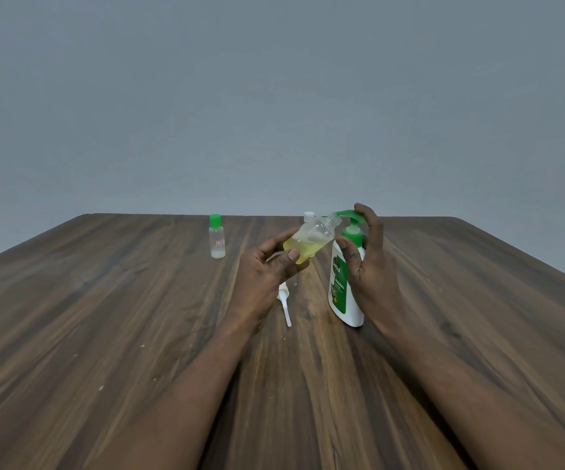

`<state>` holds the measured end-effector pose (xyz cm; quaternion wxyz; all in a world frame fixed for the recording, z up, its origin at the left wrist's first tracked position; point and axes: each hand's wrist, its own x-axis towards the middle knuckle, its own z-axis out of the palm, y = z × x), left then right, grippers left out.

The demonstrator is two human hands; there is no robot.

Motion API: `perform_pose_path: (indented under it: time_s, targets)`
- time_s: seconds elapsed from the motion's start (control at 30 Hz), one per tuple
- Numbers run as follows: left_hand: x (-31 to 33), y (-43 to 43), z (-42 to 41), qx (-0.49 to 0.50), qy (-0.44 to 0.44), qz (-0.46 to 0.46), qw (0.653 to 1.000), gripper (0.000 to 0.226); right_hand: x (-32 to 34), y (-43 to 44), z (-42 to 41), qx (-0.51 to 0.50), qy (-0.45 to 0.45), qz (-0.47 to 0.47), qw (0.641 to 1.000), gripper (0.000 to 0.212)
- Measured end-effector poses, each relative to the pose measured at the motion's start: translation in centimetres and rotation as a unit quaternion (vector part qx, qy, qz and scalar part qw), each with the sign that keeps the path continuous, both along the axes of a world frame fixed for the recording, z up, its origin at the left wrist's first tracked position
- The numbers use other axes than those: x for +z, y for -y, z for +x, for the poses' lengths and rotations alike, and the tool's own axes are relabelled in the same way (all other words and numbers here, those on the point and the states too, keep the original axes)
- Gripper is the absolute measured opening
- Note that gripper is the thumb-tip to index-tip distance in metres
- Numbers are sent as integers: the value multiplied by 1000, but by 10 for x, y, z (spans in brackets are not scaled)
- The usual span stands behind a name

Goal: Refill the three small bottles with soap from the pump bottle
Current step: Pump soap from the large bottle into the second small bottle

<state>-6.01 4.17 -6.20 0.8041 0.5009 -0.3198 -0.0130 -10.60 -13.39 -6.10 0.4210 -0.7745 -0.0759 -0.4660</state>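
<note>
My left hand [267, 266] holds a small clear bottle [311, 240] tilted, its open mouth up against the green spout of the pump bottle [344, 290]. Yellow soap fills its lower half. The white pump bottle with a green label stands on the table. My right hand [369, 262] wraps its neck from the right, with a finger on top of the green pump head [350, 215]. A second small bottle [217, 237] with a green cap stands upright at the back left. Behind the held bottle a white cap [309, 217] shows, maybe of a third bottle, mostly hidden.
A white spray-pump top with its dip tube [285, 305] lies on the wooden table [105, 317] under my left hand. A few pale specks dot the table at the left. A plain grey wall stands behind the table's far edge.
</note>
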Motion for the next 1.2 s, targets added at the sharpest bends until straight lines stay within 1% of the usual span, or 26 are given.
perform_pose_path:
  time_s: [0.27,0.6,0.8,0.97,1.2]
  targets:
    - [-5,2,4,-6,-9,3,1000,43,-1,0,0,-18,-1,10,1000,38]
    - [-2,3,1,-13,-6,-9,1000,35,0,2,1,6,0,3,1000,50]
    - [-3,3,3,-8,-6,-4,1000,44,-1,2,2,-10,8,-4,1000,43]
    - [-5,2,5,-5,-7,-2,1000,42,-1,1,1,-26,4,1,1000,36]
    - [-5,3,5,-2,-1,-5,1000,40,2,-1,-1,-9,3,3,1000,44]
